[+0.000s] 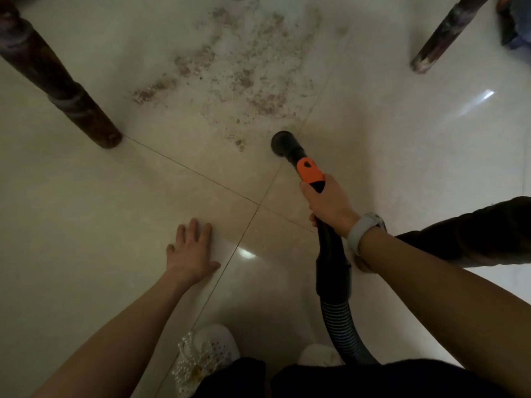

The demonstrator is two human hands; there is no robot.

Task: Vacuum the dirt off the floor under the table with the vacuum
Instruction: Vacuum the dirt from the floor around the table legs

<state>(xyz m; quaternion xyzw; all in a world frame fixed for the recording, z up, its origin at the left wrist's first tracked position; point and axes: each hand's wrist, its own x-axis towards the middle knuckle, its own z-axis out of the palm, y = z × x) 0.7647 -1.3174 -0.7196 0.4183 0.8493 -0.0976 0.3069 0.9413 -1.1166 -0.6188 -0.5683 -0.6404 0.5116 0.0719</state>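
Brown dirt [235, 70] lies scattered over the pale tiled floor [115, 225] between the table legs. My right hand [327, 203] grips the black vacuum wand just below its orange collar [309, 170]. The round black nozzle [283, 143] rests on the floor at the near edge of the dirt. A ribbed black hose [342, 326] runs back from the wand toward my body. My left hand [191, 251] presses flat on the tile with its fingers spread, well left of the wand.
A dark wooden table leg [63, 90] stands at the left and another leg [442, 35] at the upper right. Dark items [514, 21] sit at the top right corner. My white shoes [207, 351] are at the bottom.
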